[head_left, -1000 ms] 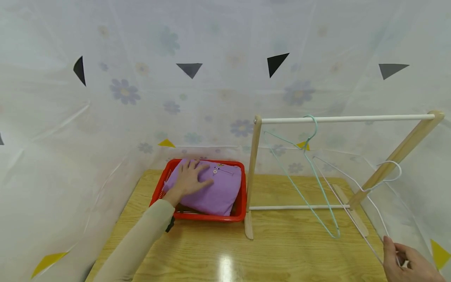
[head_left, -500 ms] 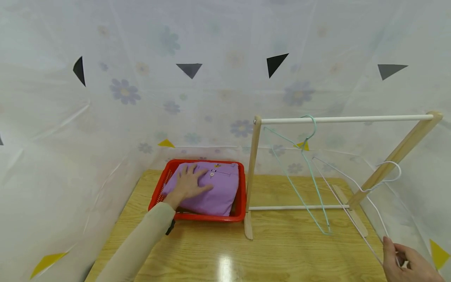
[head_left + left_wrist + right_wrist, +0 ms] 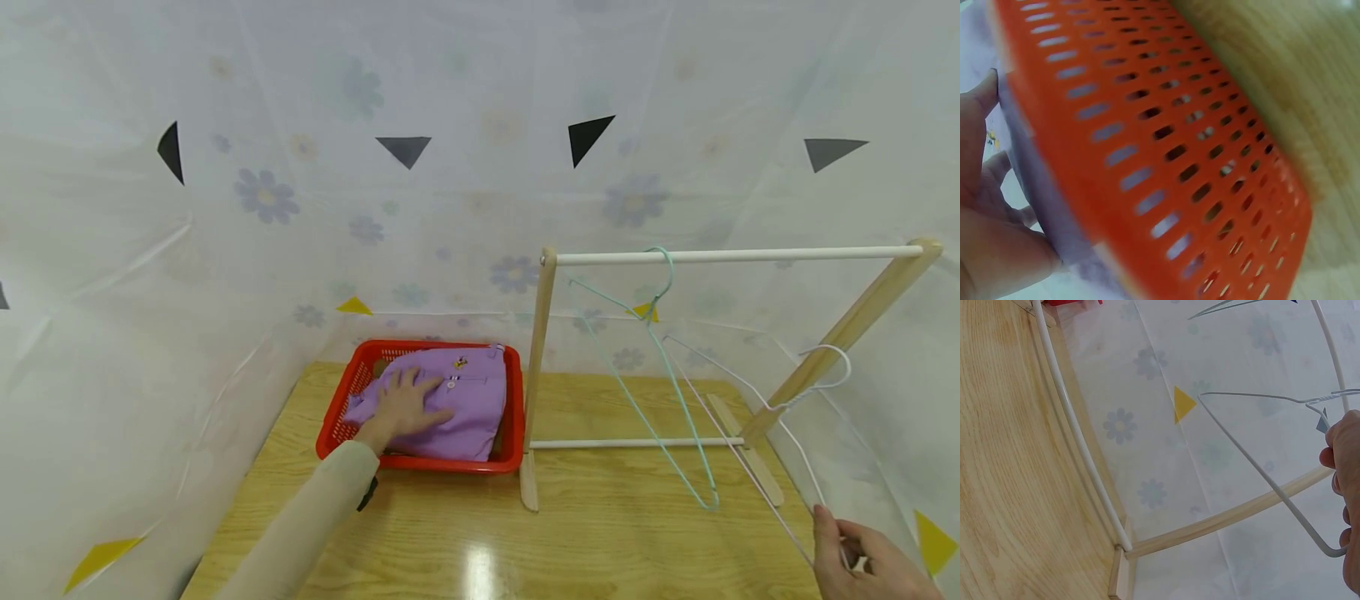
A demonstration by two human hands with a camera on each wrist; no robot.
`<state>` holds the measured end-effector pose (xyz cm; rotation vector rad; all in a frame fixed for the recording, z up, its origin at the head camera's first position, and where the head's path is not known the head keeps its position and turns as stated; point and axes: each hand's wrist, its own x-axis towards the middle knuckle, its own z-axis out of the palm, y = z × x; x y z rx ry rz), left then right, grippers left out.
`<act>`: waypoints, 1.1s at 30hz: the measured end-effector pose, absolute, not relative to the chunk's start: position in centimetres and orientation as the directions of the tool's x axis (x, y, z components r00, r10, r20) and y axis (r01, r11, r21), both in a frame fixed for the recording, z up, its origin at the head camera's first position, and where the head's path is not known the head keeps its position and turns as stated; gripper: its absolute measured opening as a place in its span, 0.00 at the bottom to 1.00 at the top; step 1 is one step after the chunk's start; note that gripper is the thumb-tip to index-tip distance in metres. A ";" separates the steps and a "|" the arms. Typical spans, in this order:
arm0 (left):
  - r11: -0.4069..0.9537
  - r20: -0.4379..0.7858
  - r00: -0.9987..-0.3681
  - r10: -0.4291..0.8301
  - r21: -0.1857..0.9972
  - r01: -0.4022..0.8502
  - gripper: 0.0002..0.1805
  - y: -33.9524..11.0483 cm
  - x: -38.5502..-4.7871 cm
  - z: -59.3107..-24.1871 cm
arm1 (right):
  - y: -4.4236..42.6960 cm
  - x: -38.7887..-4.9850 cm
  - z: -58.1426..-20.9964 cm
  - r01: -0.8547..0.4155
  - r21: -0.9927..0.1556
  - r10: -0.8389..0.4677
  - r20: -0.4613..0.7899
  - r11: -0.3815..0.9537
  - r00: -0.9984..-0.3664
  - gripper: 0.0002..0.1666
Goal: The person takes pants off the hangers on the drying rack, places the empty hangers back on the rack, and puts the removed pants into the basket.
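Note:
My left hand (image 3: 405, 408) lies with spread fingers on a folded purple garment (image 3: 472, 425), which has a button and a small embroidered figure. Inside a red plastic basket (image 3: 420, 464) sits this garment, with something brown partly hidden under it. From the left wrist, the perforated basket wall (image 3: 1166, 131) fills much of the view, and the fingertips touch the purple cloth. At the lower right, my right hand (image 3: 873, 562) pinches a pale wire hanger (image 3: 787, 406) by its side, its hook pointing away. The right wrist view shows the same hanger (image 3: 1250, 456) carrying no clothing.
Right of the basket stands a wooden rack with a white top rail (image 3: 780, 254) and a lower bar (image 3: 622, 442). A mint-green hanger (image 3: 651, 312) hangs from the rail. Flower-patterned sheeting (image 3: 480, 192) encloses the wooden table (image 3: 600, 542).
The purple garment has slid towards me in the basket under my left hand, uncovering more of the basket's back left. The green hanger sways slightly. My right hand stays nearly still.

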<state>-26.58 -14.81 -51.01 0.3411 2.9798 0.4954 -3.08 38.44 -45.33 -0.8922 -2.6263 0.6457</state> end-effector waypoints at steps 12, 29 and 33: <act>0.913 -0.114 -0.968 0.226 0.372 0.169 0.44 -14.5 -26.1 -51.9 | 38.1 -3.2 -45.7 0.484 -0.498 0.638 0.199 0.720 -0.744 0.38; 0.917 -0.115 -0.967 0.228 0.360 0.173 0.45 -14.3 -26.3 -52.3 | 39.2 -3.7 -45.5 0.525 -0.489 0.603 0.003 0.697 -0.798 0.42; 0.925 -0.091 -0.970 0.225 0.334 0.183 0.46 -14.4 -26.4 -51.9 | 39.2 -3.6 -45.5 0.524 -0.482 0.601 0.008 0.702 -0.799 0.41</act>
